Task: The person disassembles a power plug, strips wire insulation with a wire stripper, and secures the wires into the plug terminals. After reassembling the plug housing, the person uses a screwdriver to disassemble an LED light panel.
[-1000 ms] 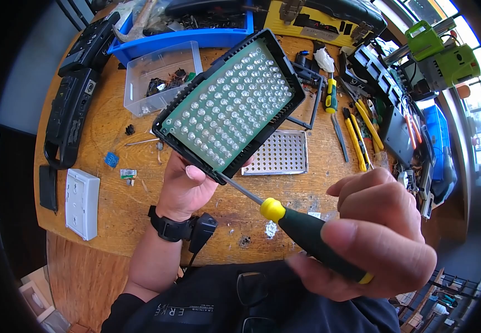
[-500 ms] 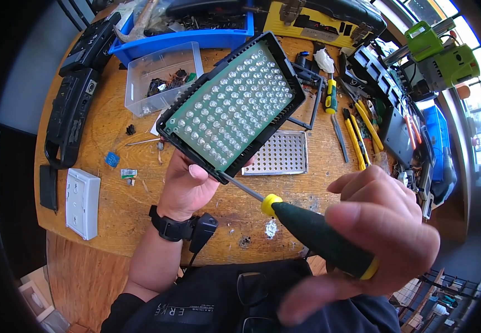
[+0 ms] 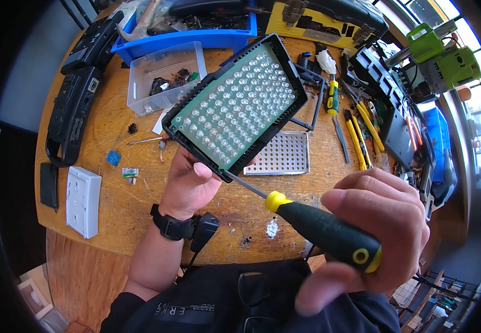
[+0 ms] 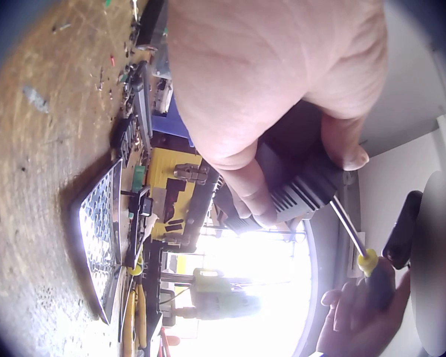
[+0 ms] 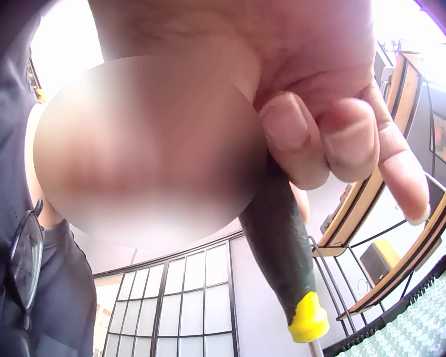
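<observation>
My left hand (image 3: 191,186) grips a black-framed LED panel (image 3: 237,105) from below, tilted above the table, with its rows of clear LEDs facing up. In the left wrist view the fingers wrap the black housing (image 4: 297,190). My right hand (image 3: 382,227) holds a dark green and yellow screwdriver (image 3: 323,230), fingers curled about the handle's end and the thumb off it, blurred. The screwdriver's tip meets the panel's lower corner. In the right wrist view the handle (image 5: 279,238) comes down from under the curled fingers.
A perforated metal tray (image 3: 279,152) lies behind the screwdriver. Further back stand a clear box (image 3: 165,77) with scraps, a blue bin (image 3: 190,39) and a yellow toolbox (image 3: 312,25). Pliers and cutters (image 3: 362,130) lie at right; a white box (image 3: 83,202) is at left.
The panel has shifted slightly right and down in view. The screwdriver handle has turned so its end cap shows, and my right fingers and thumb have moved around it.
</observation>
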A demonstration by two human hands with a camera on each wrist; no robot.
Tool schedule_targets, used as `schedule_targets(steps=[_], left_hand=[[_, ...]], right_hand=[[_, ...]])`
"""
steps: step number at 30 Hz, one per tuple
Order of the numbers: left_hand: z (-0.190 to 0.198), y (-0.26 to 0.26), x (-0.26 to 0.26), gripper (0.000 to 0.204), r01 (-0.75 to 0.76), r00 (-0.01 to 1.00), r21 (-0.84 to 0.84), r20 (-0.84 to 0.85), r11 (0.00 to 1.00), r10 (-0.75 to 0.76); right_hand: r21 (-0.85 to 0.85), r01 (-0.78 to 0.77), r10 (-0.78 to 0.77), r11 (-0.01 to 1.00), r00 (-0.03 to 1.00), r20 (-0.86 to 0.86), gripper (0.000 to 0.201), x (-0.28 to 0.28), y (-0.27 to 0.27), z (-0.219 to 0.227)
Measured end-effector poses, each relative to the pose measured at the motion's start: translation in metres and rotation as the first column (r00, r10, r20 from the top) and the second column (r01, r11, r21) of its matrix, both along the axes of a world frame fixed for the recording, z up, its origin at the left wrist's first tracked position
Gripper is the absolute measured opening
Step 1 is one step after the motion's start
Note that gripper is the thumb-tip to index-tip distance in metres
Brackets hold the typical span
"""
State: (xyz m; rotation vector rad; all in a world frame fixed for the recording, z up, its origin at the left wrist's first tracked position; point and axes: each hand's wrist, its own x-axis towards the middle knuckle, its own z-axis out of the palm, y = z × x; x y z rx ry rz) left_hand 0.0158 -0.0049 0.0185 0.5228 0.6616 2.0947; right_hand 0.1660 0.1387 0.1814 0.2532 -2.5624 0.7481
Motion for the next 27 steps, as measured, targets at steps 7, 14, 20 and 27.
schedule_targets(steps=[7, 14, 20, 27], left_hand=[[-0.001, -0.001, 0.001, 0.084, -0.016, 1.000, -0.007, 0.014, 1.000, 0.016], [0.001, 0.000, 0.001, 0.085, -0.023, 1.000, -0.013, -0.006, 1.000, 0.023], [0.000, 0.000, 0.001, 0.084, -0.029, 1.000, 0.003, 0.003, 1.000, 0.029], [-0.002, 0.000, -0.001, 0.083, -0.025, 1.000, -0.004, 0.002, 1.000, 0.025]], right_hand=[[0.039, 0.014, -0.008, 0.999, 0.985, -0.170, 0.052, -0.003, -0.005, -0.003], [0.082, 0.039, -0.036, 0.996, 0.998, -0.043, 0.059, 0.001, 0.001, -0.001], [0.030, 0.028, -0.025, 0.999, 0.994, -0.106, 0.054, -0.002, 0.000, 0.002], [0.076, 0.064, -0.059, 0.995, 0.996, -0.066, 0.048, 0.000, -0.001, -0.002]])
